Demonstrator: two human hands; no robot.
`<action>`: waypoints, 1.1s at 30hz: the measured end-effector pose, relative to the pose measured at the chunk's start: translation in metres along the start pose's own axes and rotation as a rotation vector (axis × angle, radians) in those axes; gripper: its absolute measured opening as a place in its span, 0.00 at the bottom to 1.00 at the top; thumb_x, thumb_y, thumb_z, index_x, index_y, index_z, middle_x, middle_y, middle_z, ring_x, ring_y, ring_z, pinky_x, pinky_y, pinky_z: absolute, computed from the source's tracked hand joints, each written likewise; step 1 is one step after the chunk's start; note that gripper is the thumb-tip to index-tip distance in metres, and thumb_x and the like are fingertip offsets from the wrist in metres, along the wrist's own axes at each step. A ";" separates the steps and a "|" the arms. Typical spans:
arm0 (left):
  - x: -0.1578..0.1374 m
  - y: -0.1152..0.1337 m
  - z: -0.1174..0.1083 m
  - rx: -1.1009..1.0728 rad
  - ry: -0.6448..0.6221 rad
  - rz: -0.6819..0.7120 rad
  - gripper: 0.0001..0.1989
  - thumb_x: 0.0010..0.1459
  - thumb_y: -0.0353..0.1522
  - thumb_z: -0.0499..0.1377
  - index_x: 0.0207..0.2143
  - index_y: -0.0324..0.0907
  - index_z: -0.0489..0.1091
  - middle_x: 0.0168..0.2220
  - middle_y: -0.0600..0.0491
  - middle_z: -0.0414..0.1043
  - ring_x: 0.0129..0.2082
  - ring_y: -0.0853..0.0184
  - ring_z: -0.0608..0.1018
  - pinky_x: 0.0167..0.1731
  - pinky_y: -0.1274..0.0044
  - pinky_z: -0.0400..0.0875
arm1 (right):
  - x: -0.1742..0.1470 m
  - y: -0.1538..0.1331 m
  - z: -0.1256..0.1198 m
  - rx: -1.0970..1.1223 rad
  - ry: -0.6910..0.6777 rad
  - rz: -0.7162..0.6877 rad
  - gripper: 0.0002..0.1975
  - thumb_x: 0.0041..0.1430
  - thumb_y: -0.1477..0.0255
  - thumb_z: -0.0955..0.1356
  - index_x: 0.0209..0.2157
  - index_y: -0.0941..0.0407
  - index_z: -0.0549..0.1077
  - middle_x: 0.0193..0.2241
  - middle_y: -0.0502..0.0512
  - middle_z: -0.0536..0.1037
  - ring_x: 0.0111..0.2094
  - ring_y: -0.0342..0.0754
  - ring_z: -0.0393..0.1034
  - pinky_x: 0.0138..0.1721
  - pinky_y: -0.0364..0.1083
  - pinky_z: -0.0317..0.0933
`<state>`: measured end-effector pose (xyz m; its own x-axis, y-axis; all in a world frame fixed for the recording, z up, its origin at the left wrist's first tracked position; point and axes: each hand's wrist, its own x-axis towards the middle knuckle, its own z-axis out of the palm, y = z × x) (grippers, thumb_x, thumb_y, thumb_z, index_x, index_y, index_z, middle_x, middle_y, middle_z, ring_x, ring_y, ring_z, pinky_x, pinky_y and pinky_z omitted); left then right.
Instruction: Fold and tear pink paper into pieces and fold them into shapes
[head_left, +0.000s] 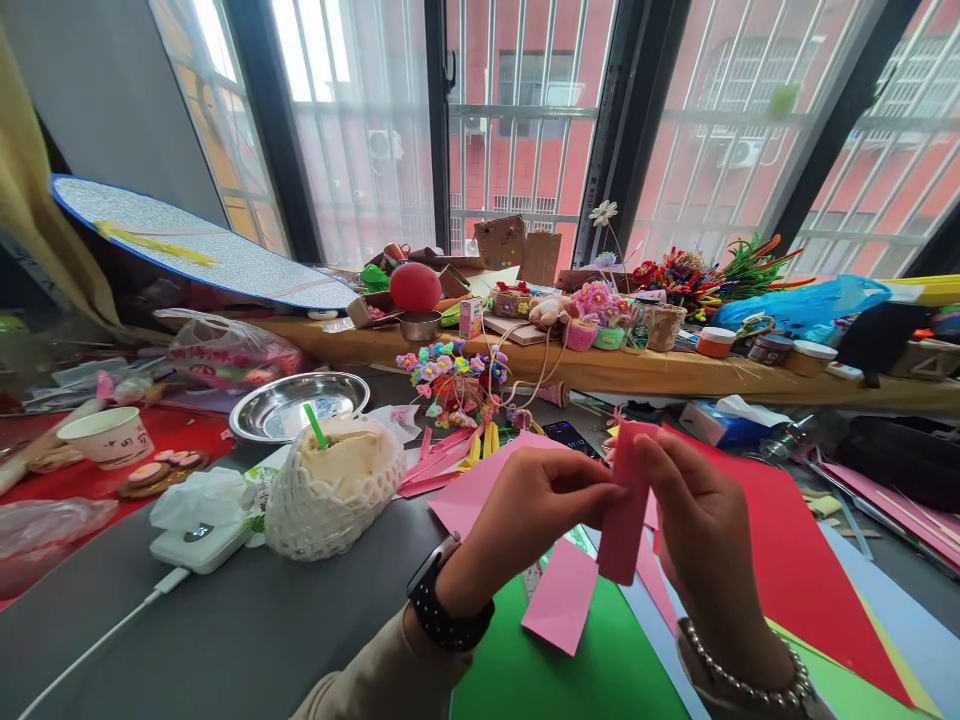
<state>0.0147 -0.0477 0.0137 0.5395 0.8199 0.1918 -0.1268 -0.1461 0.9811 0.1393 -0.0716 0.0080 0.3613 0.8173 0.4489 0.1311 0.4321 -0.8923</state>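
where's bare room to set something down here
Bare grey table shows between the charger, coconut and left sleeve. The green paper has a free patch below the pink piece. It's crowded on the sill and around the left hand and right hand, where papers overlap.

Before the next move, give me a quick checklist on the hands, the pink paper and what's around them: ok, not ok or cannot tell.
1. Left hand on the pink strip: ok, fingers pinch its left edge.
2. Right hand on the strip: ok, gripping near its upper end.
3. Strip's edges lined up: cannot tell, too little detail at this angle.
4. Loose pink piece out of the hands' grip: ok, it lies below them, partly over the green sheet.
5. Uncluttered surface under the hands: not ok, coloured sheets overlap there.
6. Netted coconut upright, apart from the left hand: ok.
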 end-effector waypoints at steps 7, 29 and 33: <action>0.001 0.012 -0.014 0.023 0.192 0.052 0.08 0.44 0.32 0.60 0.27 0.36 0.72 0.24 0.52 0.73 0.24 0.72 0.74 0.26 0.82 0.71 | 0.010 -0.003 -0.015 -0.272 -0.292 0.011 0.11 0.49 0.63 0.64 0.23 0.56 0.70 0.22 0.51 0.72 0.27 0.44 0.66 0.28 0.41 0.58; 0.003 0.009 -0.016 -0.025 0.201 0.039 0.08 0.44 0.32 0.60 0.27 0.36 0.73 0.23 0.53 0.73 0.23 0.71 0.75 0.25 0.82 0.72 | 0.016 -0.002 -0.018 -0.450 -0.516 -0.022 0.14 0.49 0.60 0.63 0.22 0.56 0.71 0.22 0.51 0.73 0.26 0.45 0.65 0.25 0.42 0.56; 0.005 0.008 -0.016 0.026 0.243 0.063 0.09 0.45 0.33 0.59 0.27 0.35 0.72 0.24 0.52 0.74 0.24 0.70 0.75 0.25 0.81 0.72 | 0.016 -0.003 -0.016 -0.426 -0.546 0.025 0.12 0.48 0.61 0.64 0.25 0.56 0.72 0.24 0.52 0.75 0.28 0.46 0.67 0.28 0.42 0.57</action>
<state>0.0028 -0.0360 0.0217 0.3145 0.9173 0.2441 -0.1304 -0.2130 0.9683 0.1598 -0.0660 0.0168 -0.1324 0.9484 0.2883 0.5205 0.3140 -0.7940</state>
